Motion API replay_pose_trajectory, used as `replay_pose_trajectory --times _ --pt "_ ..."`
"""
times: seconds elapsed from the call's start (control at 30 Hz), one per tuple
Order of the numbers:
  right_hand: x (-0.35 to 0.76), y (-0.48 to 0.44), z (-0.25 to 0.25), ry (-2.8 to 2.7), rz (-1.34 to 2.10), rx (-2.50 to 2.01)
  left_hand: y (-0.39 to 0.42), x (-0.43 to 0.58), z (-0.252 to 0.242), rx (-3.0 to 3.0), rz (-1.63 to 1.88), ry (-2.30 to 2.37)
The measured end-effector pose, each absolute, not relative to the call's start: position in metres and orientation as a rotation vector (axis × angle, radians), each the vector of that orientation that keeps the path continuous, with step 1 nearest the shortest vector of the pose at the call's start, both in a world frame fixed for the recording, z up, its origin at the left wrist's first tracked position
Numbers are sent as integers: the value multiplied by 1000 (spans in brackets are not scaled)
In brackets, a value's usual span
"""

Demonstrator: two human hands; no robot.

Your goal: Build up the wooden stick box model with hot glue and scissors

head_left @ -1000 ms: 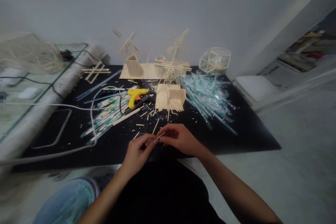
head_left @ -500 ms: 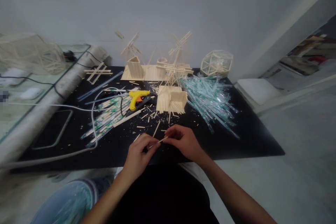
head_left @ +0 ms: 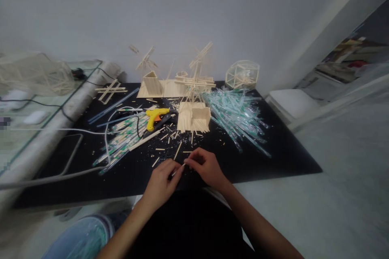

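While both forearms reached in over the near edge of the black table (head_left: pixel 273 162), the person's left hand (head_left: pixel 163 181) pinched a thin wooden stick (head_left: pixel 184 164) between thumb and fingers, and the right hand (head_left: pixel 205 166) had its fingertips closed on the stick's other end. The stick was held just above the table, in front of the person's body, mostly hidden by the fingers. Short stick pieces (head_left: pixel 178 150) lay scattered just beyond the hands. Farther back sat a wooden model (head_left: pixel 194 116) with an open box shape on its base, and to its left a yellow glue gun (head_left: pixel 154 118) lay near a bundle of packaged sticks (head_left: pixel 121 141). To the model's right spread a heap of clear and green plastic wrappers (head_left: pixel 240 115). A bucket (head_left: pixel 75 238) stood below the table at the left.
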State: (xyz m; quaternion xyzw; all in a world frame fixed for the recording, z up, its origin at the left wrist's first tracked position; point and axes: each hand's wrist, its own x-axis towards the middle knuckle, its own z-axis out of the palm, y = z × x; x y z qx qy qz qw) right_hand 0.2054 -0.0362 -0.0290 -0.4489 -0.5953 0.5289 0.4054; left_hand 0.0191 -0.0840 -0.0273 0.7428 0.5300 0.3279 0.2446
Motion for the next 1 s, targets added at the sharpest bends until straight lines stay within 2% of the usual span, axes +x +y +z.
replay_pose_trajectory --times 0.6,0.77,1.0 --pt "204 -35 -29 -1758 1115 -1167 -87 24 -33 2306 760 1429" --pt "205 -35 -27 -1775 1176 -1170 -95 22 -27 2352 653 1344" --pt "206 -37 -24 -1744 1278 -1232 -97 13 -29 2095 618 1262"
